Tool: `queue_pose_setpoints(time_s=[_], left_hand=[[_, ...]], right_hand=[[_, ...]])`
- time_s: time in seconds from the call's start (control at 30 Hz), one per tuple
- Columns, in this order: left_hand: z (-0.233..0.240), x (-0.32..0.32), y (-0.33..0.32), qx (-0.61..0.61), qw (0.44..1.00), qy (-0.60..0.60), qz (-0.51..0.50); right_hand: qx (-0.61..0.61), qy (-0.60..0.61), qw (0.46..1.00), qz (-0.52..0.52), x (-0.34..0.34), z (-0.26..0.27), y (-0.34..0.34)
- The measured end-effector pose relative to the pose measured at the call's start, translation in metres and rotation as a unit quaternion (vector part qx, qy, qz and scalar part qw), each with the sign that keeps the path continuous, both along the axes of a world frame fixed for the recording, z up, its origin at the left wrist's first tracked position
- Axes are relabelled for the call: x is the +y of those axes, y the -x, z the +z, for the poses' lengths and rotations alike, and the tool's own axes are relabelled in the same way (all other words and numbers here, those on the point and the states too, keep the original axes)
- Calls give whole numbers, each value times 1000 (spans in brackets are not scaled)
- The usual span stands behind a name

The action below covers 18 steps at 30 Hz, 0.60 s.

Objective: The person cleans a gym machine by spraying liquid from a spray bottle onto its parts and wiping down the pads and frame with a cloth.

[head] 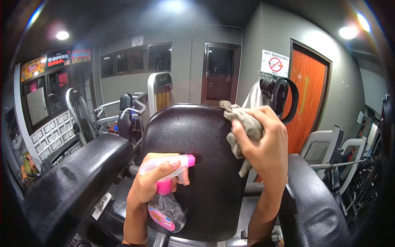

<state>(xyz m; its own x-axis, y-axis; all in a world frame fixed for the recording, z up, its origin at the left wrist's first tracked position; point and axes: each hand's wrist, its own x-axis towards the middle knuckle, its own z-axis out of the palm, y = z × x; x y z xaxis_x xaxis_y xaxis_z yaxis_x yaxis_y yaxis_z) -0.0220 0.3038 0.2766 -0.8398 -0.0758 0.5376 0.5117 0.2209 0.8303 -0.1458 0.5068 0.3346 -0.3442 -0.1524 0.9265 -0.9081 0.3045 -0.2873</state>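
Observation:
Before me stands the black padded backrest [185, 132] of a gym machine, its grained cover shiny under the lights. My left hand [154, 176] grips a clear spray bottle [168, 211] by its neck and trigger head; the bottle has a pink collar, a pink nozzle pointing right and a printed label. It is held in front of the lower left part of the backrest. My right hand [262, 139] holds a crumpled grey-beige cloth [247, 126] at the upper right edge of the backrest. Part of the cloth hangs down along that edge.
Black padded arm pads flank the backrest at left [83, 173] and right [311, 200]. Further gym machines [160, 89] stand behind at left. A lifting belt [290, 102] and a white cloth hang on wall hooks, beside an orange wooden door [308, 83]. Dumbbells are racked at far right.

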Motion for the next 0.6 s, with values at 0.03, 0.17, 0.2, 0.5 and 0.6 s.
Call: queue_pose_setpoints(time_s=[0.03, 0.17, 0.2, 0.5, 0.6], left_hand=[[-1, 1, 2, 4, 1000, 2, -3], [-1, 4, 3, 7, 1000, 20, -5], [-2, 4, 3, 12, 1000, 19, -10], [-3, 3, 2, 21, 1000, 14, 19], [-1, 5, 2, 17, 1000, 5, 7]], right_hand=[[-3, 2, 1000, -2, 7, -9, -2], [-18, 41, 999, -19, 28, -45, -15], [-34, 59, 998, -10, 30, -54, -15], [-236, 82, 949, 191, 21, -15, 35], [-303, 69, 912, 267, 23, -14, 49]])
